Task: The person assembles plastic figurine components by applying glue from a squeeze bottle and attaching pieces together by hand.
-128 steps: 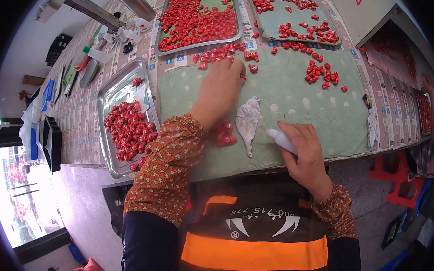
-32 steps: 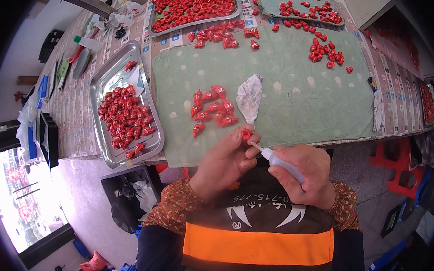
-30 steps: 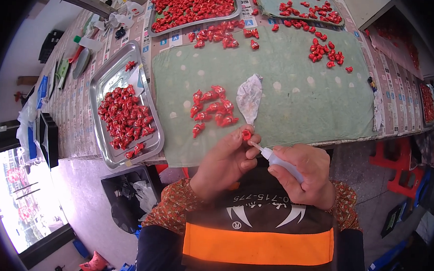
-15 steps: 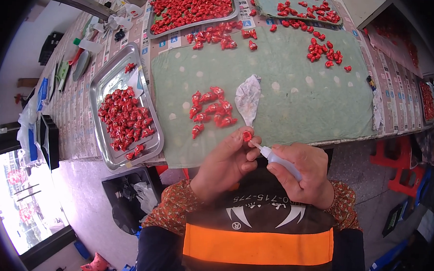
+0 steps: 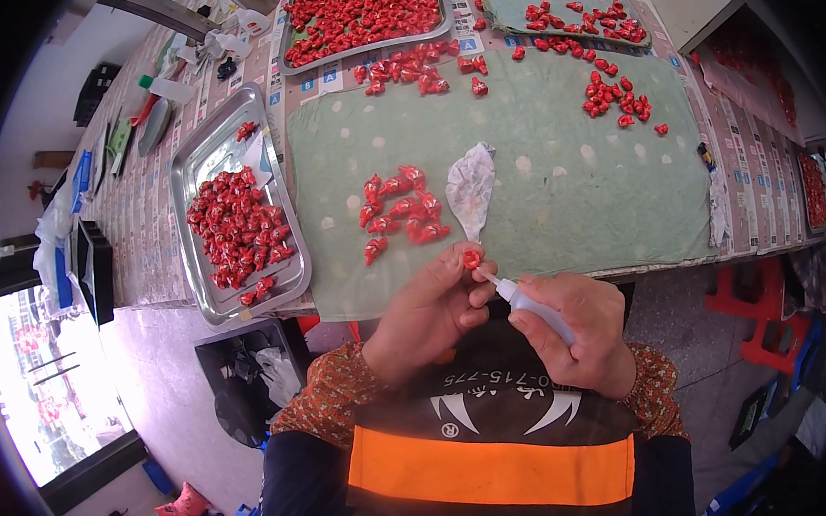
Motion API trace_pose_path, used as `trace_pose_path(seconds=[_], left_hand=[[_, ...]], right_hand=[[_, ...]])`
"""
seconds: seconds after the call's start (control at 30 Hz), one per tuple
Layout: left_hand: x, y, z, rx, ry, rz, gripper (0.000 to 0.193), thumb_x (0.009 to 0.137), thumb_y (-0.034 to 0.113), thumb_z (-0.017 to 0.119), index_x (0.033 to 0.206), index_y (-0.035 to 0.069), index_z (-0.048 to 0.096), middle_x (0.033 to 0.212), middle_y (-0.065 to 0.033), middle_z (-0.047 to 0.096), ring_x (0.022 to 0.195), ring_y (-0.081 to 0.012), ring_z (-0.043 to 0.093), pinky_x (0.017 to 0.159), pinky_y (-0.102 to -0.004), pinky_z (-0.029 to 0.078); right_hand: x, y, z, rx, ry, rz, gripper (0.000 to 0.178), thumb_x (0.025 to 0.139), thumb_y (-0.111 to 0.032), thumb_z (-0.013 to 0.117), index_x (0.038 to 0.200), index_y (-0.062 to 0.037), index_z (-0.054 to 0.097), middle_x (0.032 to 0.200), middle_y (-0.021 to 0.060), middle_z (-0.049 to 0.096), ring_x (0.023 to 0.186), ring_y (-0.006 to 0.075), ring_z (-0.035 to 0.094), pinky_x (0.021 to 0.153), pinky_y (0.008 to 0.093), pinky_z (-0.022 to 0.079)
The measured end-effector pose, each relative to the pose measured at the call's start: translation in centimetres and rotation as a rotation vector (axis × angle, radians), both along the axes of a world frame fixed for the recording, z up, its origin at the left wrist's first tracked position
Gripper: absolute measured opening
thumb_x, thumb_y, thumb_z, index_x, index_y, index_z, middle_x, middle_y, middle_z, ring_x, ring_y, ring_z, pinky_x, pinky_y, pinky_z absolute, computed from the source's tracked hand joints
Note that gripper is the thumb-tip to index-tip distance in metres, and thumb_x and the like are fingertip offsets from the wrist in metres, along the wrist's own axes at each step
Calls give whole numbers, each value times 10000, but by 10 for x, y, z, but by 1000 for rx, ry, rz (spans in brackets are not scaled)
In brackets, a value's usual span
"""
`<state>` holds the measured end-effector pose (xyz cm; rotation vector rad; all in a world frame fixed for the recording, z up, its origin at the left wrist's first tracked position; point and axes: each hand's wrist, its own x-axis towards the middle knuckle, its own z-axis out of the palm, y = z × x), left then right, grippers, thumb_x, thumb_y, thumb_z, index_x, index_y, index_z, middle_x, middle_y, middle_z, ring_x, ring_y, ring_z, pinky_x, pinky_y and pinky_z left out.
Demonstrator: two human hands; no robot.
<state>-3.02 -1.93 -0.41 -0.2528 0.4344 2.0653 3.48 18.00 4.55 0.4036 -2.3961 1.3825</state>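
Note:
Between the fingertips of my left hand (image 5: pixel 431 308) is a small red glossy piece (image 5: pixel 471 259), its hollow end facing up. My right hand (image 5: pixel 577 327) is wrapped round a whitish squeeze bottle (image 5: pixel 543 313) with a thin nozzle. The nozzle tip points left and lies close to the red piece; whether they touch I cannot tell. A stained white cloth (image 5: pixel 473 188) lies just beyond my fingers on the green mat (image 5: pixel 565 210). Left of the cloth sits a loose group of similar red pieces (image 5: pixel 404 206).
At the left a metal tray (image 5: pixel 292 280) holds a heap of red pieces. Another full metal tray (image 5: pixel 288 63) stands at the back. More red pieces (image 5: pixel 617 101) are scattered at the mat's far right. A red stool (image 5: pixel 768 337) is on the floor at right.

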Motion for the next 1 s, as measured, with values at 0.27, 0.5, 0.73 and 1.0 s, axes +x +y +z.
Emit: trace_pose_path(seconds=[0.27, 0.5, 0.73, 1.0], left_hand=[[0, 2, 2, -13, 2, -2, 170, 1023, 264, 483, 1105, 123, 530, 1010, -23, 514, 826, -117, 458, 641, -238, 393], [1, 2, 2, -24, 10, -15, 167, 1024, 266, 483, 1092, 121, 530, 1007, -20, 518, 822, -115, 465, 641, -239, 395], [1, 1, 3, -62, 24, -8, 174, 1022, 270, 489, 1088, 114, 529, 991, -12, 520, 816, -113, 471, 631, -239, 395], [1, 2, 5, -108, 78, -10, 177, 1018, 278, 492, 1079, 116, 523, 981, -5, 514, 809, -104, 471, 606, -222, 381]], right_hand=[[0, -1, 0, -4, 25, -19, 350, 749, -42, 767, 1065, -22, 617, 750, 126, 639, 606, 303, 639, 523, 357, 489], [0, -1, 0, 22, 12, -25, 352, 747, -29, 764, 1065, -21, 614, 754, 126, 641, 611, 303, 641, 529, 359, 493], [-2, -2, 2, 10, 23, -33, 354, 744, -19, 761, 1065, -21, 613, 754, 123, 641, 616, 303, 641, 533, 364, 495], [0, -1, -1, 18, 32, -53, 345, 740, -30, 767, 1052, -21, 620, 732, 124, 623, 594, 303, 621, 520, 369, 480]])
